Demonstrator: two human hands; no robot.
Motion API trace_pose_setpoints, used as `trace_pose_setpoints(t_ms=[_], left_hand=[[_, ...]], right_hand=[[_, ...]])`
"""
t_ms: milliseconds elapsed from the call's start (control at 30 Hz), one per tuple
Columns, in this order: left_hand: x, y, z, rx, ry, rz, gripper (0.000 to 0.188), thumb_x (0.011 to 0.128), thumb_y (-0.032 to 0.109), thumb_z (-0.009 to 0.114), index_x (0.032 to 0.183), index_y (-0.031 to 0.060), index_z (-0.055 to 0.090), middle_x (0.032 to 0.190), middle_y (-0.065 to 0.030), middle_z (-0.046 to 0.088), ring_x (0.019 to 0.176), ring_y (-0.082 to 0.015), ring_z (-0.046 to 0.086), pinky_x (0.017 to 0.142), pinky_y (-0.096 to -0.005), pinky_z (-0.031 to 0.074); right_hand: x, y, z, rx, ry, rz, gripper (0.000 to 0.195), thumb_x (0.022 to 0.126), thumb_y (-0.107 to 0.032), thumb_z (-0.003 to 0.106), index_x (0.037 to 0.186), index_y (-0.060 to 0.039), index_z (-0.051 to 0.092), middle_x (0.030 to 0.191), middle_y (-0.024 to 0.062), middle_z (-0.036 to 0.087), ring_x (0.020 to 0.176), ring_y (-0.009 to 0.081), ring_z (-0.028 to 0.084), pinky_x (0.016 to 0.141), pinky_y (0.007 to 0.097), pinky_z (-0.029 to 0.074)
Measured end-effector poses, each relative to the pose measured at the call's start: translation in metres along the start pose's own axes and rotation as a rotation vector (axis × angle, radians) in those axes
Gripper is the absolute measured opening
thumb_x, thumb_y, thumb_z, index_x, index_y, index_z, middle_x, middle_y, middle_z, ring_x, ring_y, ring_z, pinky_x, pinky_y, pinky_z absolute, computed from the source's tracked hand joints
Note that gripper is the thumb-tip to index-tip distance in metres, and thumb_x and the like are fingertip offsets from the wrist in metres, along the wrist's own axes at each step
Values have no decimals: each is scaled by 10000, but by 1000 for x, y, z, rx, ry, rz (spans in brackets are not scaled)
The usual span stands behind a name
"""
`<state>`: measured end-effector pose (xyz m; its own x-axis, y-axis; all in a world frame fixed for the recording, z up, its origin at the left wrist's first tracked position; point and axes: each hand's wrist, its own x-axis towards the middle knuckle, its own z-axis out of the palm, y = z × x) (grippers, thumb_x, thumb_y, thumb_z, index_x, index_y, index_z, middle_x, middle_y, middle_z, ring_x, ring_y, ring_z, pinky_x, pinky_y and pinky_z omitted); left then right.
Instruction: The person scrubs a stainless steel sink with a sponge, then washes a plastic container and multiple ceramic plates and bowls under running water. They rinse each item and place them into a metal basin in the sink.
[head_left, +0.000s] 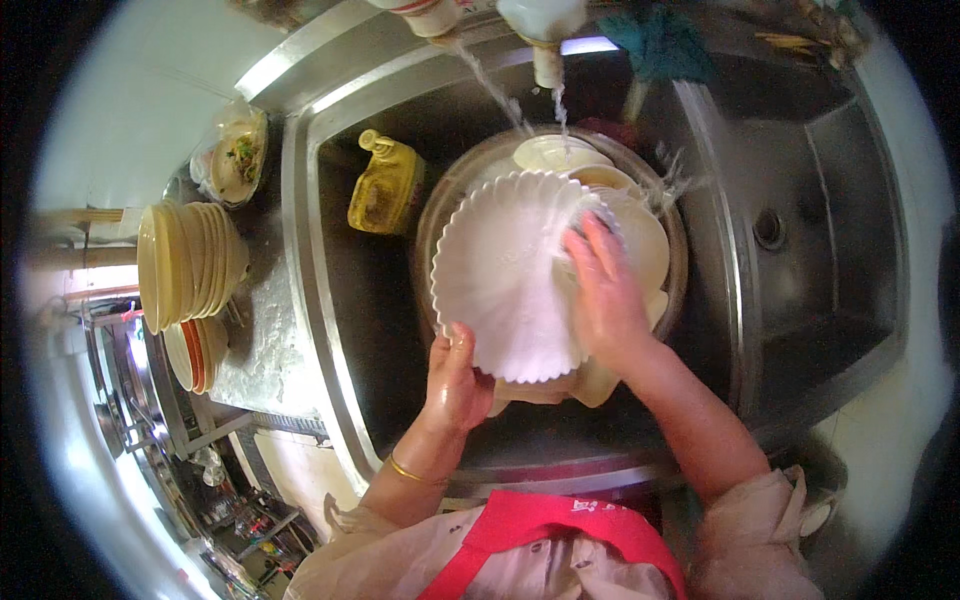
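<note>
A large white plate with a scalloped rim (517, 277) is tilted over a round basin (442, 195) in the sink. My left hand (455, 379) grips its lower left edge, thumb on the upper face. Against the plate's right side lies my right hand (607, 289), its fingers pressed near the rim around something dark that is mostly hidden. Beneath the plate, several pale dishes (641, 232) fill the basin. Water runs from two white spouts, one on the left (427, 19) and one on the right (549, 64), down to a pale bowl (559, 152).
A yellow bottle of liquid (386, 187) stands in the sink's left part. Stacked bowls (191, 259) and a few smaller dishes (196, 356) sit on the left counter, near a bagged dish of food (236, 161). A second sink compartment (795, 277) with a drain lies right; a teal cloth (660, 45) hangs behind.
</note>
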<state>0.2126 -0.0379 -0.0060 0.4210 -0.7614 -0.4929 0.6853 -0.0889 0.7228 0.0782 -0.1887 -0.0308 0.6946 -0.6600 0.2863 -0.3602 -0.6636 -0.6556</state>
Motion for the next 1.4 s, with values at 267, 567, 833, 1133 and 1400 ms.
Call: trace_pose_setpoints(t_ms=[267, 567, 833, 1133, 1400], left_hand=[[24, 4, 8, -106, 118, 139, 453, 1008, 385, 445, 1357, 98, 416, 1277, -74, 554, 1105, -241, 574, 945, -414, 485], [7, 18, 23, -84, 129, 184, 451, 982, 312, 541, 1363, 98, 428, 1305, -68, 532, 1150, -236, 549, 960, -417, 464], [-1, -44, 66, 77, 460, 408, 553, 911, 77, 582, 1409, 41, 343, 1356, -141, 461, 1203, -283, 496, 1045, -442, 400], [-1, -22, 35, 102, 170, 269, 607, 778, -26, 596, 1355, 22, 414, 1253, -121, 534, 1150, -273, 528, 1022, -407, 415], [-6, 1, 35, 148, -16, 64, 536, 814, 12, 620, 1314, -33, 430, 1091, -132, 605, 955, -230, 614, 890, -368, 504]], right_hand=[[-37, -24, 26, 300, -145, -161, 437, 800, -88, 600, 1223, 10, 547, 1335, 244, 471, 1247, 393, 453, 1071, 472, 357], [-10, -9, 7, 303, 603, 322, 580, 784, -23, 685, 1307, -1, 436, 1259, 198, 498, 1177, 335, 478, 1033, 409, 378], [-19, -72, 25, 1388, 556, 1197, 359, 874, -58, 653, 1205, -15, 522, 1068, 77, 606, 971, 203, 586, 874, 366, 491], [-22, -30, 7, 1590, 546, 1342, 399, 899, -204, 665, 1231, -33, 522, 1142, 102, 611, 1049, 255, 599, 920, 456, 499], [-31, 0, -23, 1569, 566, 1160, 423, 907, -199, 655, 1275, -67, 495, 1205, 99, 593, 1093, 265, 587, 948, 470, 487]])
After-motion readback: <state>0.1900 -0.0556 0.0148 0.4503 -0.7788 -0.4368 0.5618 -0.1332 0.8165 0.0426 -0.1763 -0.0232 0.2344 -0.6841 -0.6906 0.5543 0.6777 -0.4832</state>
